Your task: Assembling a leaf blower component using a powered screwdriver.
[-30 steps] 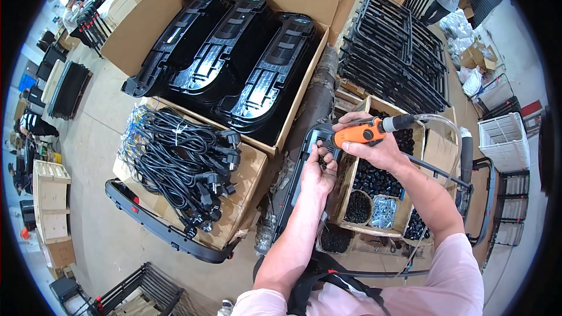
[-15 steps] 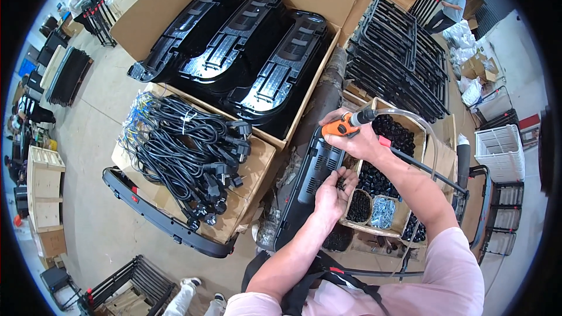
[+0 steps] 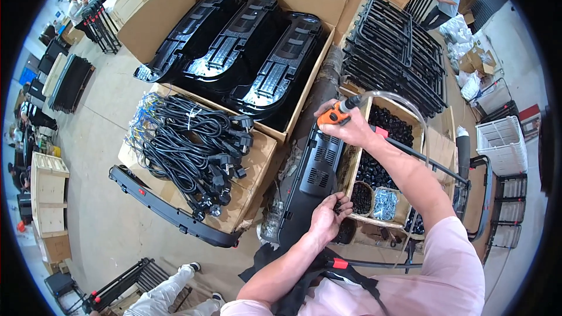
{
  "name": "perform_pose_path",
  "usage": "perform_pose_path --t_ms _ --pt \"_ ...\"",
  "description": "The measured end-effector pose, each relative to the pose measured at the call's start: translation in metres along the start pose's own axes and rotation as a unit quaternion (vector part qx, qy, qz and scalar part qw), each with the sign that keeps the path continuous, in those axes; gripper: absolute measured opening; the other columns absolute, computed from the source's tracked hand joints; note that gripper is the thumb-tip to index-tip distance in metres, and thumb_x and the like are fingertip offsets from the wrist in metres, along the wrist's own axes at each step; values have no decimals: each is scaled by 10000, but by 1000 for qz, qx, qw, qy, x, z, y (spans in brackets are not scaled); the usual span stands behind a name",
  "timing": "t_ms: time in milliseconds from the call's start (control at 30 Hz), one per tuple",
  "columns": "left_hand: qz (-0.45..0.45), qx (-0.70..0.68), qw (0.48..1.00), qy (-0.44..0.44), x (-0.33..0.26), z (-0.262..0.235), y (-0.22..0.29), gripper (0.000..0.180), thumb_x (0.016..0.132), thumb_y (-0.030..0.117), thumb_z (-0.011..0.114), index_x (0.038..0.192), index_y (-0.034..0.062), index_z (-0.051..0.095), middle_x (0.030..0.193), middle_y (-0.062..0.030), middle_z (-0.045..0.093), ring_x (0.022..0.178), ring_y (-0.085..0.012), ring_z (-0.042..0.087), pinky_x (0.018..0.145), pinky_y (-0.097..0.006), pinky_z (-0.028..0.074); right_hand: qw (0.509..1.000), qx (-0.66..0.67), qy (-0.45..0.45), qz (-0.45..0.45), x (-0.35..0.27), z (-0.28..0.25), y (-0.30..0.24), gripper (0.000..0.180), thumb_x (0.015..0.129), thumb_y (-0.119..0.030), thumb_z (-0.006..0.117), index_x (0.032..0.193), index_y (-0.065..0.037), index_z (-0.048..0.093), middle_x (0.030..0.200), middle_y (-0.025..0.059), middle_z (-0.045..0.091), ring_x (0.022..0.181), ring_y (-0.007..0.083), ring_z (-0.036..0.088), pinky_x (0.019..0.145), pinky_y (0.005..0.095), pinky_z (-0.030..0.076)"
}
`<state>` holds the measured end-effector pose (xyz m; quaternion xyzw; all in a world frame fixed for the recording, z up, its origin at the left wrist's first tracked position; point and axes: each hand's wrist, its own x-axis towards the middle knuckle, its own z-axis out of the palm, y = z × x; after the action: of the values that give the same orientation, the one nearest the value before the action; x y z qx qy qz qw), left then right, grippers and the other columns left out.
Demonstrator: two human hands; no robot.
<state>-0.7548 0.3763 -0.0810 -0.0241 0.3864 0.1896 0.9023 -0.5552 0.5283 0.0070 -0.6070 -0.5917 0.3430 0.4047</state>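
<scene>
My right hand (image 3: 351,130) is wrapped round an orange and black power screwdriver (image 3: 332,116), held over the far end of a long black plastic housing (image 3: 321,164) with vent slots. A clear hose (image 3: 404,100) curves away from the tool's rear. My left hand (image 3: 325,217) is closed, fingertips pinched on small dark screws, partly hidden by the fingers. It hovers by the housing's near right side, next to a wooden parts box (image 3: 383,222). In the box are black plastic parts (image 3: 374,167), a tub of dark screws (image 3: 362,198) and silver screws (image 3: 384,205).
A carton (image 3: 304,102) of similar black housings (image 3: 219,52) stands at the far left. Nearer, a bundle of black power cables (image 3: 187,140) lies on another carton (image 3: 257,190). Black metal frames (image 3: 395,52) are stacked far right. A person's pale-trousered leg (image 3: 158,292) shows lower left.
My left hand has drawn back toward me, away from the vents, its fingers more closed. My right hand keeps the screwdriver over the housing's far end. The pale-trousered person has stepped further into view.
</scene>
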Motion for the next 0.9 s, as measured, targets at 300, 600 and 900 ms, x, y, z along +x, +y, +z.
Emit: perform_pose_path --t_ms 300,600,900 --pt "49 156 987 -3 -18 -27 -14 320 1145 264 463 1256 16 632 1103 -81 703 1017 -209 683 945 -379 568 995 40 89 -28 -20 -21 -3 456 864 -160 821 1276 -30 674 1136 76 754 1053 146 695 963 340 565" --pt "-93 311 942 80 24 -58 -87 257 1060 253 650 1241 75 692 1139 -38 703 1080 -160 647 988 -357 502 963 164 212 23 -168 -95 -3 498 862 -158 833 1312 -48 653 1213 115 757 1164 193 704 1070 381 551" --pt "-150 697 697 -77 42 -40 -100 484 1105 396 538 1462 69 566 1328 -95 660 1151 -206 625 974 -372 520 894 171 402 100 -305 -146 65 561 866 -160 850 1352 -15 613 1231 129 749 1167 196 705 1050 357 564"
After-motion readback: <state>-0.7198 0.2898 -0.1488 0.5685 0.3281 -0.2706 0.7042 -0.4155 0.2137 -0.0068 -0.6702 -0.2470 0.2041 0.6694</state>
